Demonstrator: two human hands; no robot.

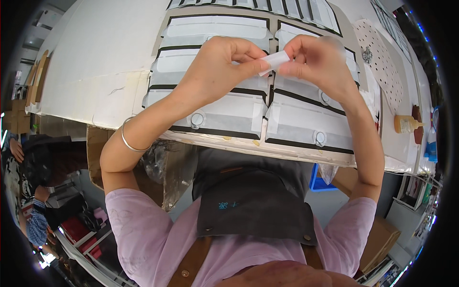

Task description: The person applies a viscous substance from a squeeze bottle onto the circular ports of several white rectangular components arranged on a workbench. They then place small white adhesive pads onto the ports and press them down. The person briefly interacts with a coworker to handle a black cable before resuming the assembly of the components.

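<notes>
Above the worktable [105,95], my left hand [217,67] pinches one end of a small white strip [276,61], which looks like paper or film. The thumb and fingers of my right hand [322,64] close on its other end. Beneath both hands lie rows of flat whitish, translucent panels [224,112] with black edges. Round clear discs sit on several of them, among them a disc [196,119] at the near left and another disc [320,138] at the near right. My hands and forearms cover parts of the middle panels.
A white perforated board [380,62] lies at the right, with a yellowish bottle [405,124] nearer the edge. Below the table stand a cardboard box [95,155] and a blue bin [319,182]. Another person's checked sleeve [37,222] shows at far left.
</notes>
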